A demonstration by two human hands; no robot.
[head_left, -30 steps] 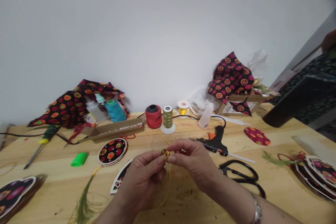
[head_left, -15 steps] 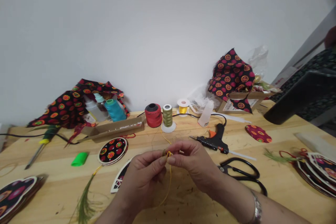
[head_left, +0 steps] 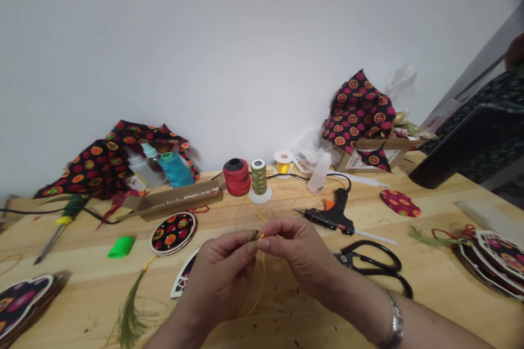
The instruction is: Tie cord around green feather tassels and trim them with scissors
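Observation:
Above the table's near middle, my left hand (head_left: 223,270) and my right hand (head_left: 292,245) meet fingertip to fingertip. Both pinch a thin yellow cord (head_left: 263,278), whose strands hang below the fingers and run back toward the spools. A small bit of olive-green thread (head_left: 254,234) shows at my left fingertips; its full shape is hidden. Beside my left forearm lies a white-edged patterned piece (head_left: 180,283), partly covered. Black-handled scissors (head_left: 370,262) lie near my right wrist.
Thread spools in red (head_left: 236,179) and olive (head_left: 258,179) stand behind my hands. A black glue gun (head_left: 333,215) lies to the right, a round patterned ornament (head_left: 172,233) with a green tassel (head_left: 133,305) to the left. Stacked ornaments (head_left: 491,262) sit far right.
The small yellow loop that stood up between my fingertips is now drawn in and mostly hidden by them. The view has shifted slightly; the hands keep their place.

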